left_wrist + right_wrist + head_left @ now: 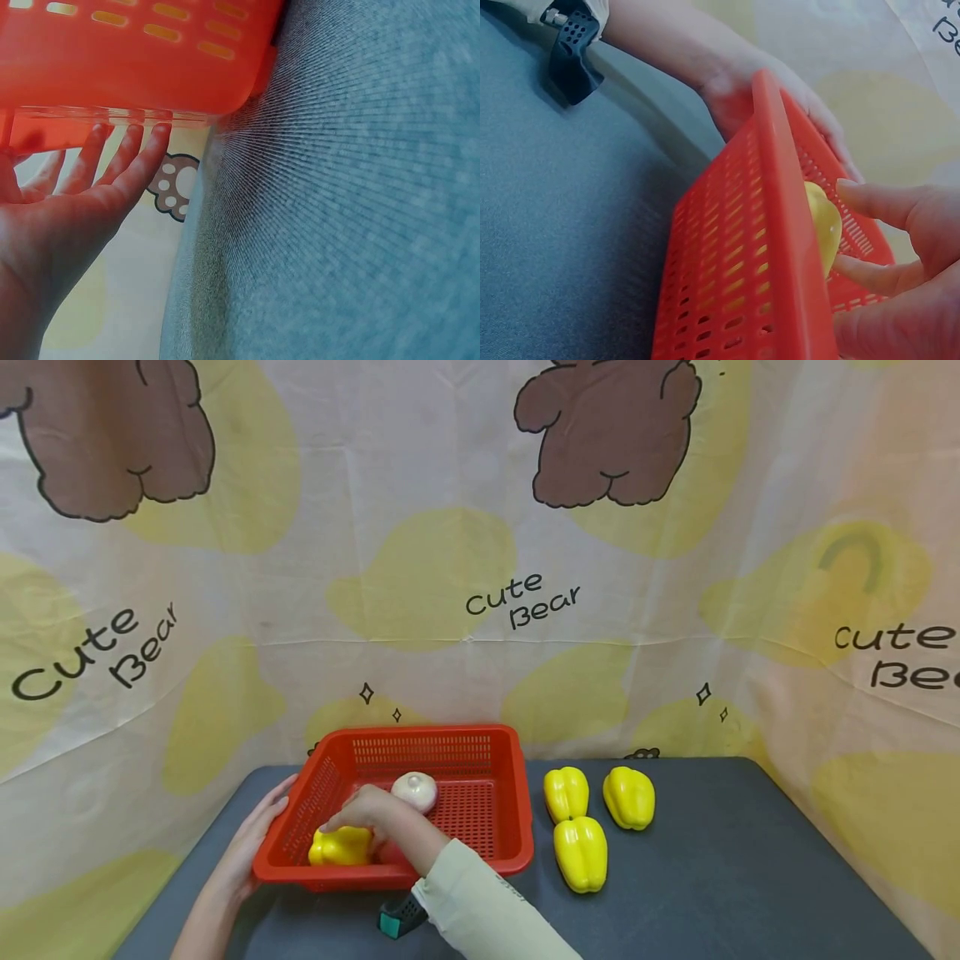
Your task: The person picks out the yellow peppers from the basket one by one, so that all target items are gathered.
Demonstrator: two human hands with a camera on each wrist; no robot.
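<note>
A red plastic basket [474, 865] with slotted walls stands on the table. My left hand [251, 841] rests against its left side, and in the left wrist view its fingers are extended along the outer wall. Inside the basket, my right hand [372, 812] reaches over a yellow bell pepper [341, 846] at the front left. The right wrist view shows its fingertips [847, 187] spread apart beside the pepper [825, 225]; contact is partly hidden by the rim. A white onion [414, 791] lies behind the right hand. Something reddish [390, 853] shows partly under the right wrist.
Several items share the dark grey table [720, 877]. Right of the basket lie three yellow bell peppers, one at the back [566, 793], one in front [581, 854] and one farther right [629, 798]. A printed cloth [450, 468] hangs behind. A dark strap piece [401, 916] sits by the right sleeve.
</note>
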